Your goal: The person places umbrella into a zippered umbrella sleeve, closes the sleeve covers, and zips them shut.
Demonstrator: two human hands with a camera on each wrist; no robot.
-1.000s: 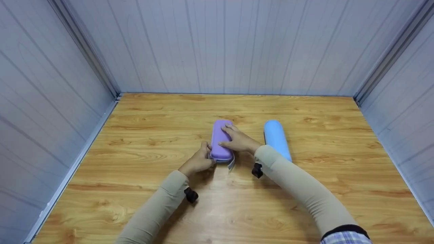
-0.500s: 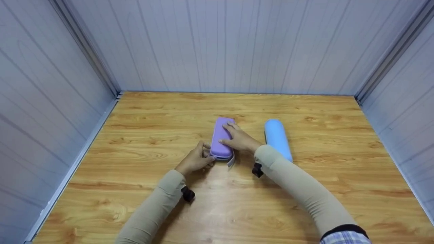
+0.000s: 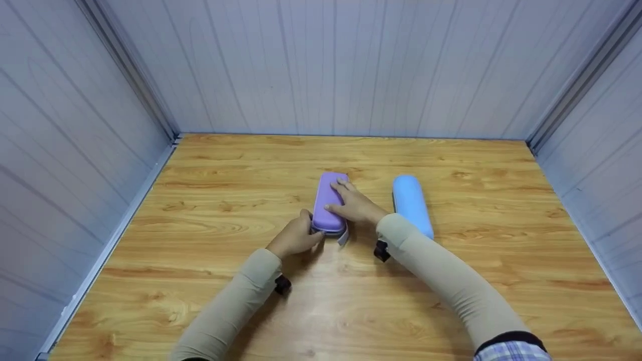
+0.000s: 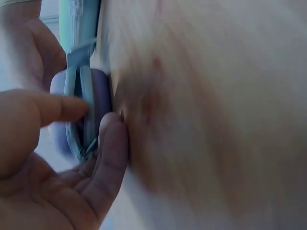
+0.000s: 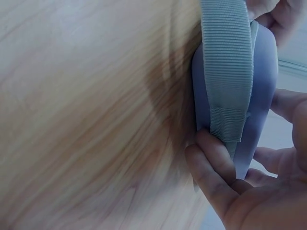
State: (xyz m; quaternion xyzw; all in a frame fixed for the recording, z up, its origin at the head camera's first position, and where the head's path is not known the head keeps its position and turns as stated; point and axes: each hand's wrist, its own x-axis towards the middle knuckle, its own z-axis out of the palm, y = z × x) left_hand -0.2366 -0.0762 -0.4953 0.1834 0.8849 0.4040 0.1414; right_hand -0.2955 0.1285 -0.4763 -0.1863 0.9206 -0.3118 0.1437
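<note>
A purple zip-up hard case (image 3: 328, 203) lies lengthwise on the wooden table, with a grey zip and a grey strap (image 5: 228, 72) at its near right corner. Along the near end the zip (image 4: 85, 103) is parted, leaving a narrow dark gap. My left hand (image 3: 296, 235) holds the near left corner, its thumb by the zip and its fingers bent round the side. Spread over the lid, my right hand (image 3: 355, 204) grips the case, with two fingers against its right side below the strap. The case hides part of the left fingers in the head view.
To the right lies a blue rounded case (image 3: 411, 205), its near end partly behind my right sleeve (image 3: 441, 265). Pale panelled walls (image 3: 331, 70) close off the table (image 3: 220, 200) at the back and both sides.
My left hand first drew slightly left, then came back in against the case's near corner. The right hand has kept its place on the lid.
</note>
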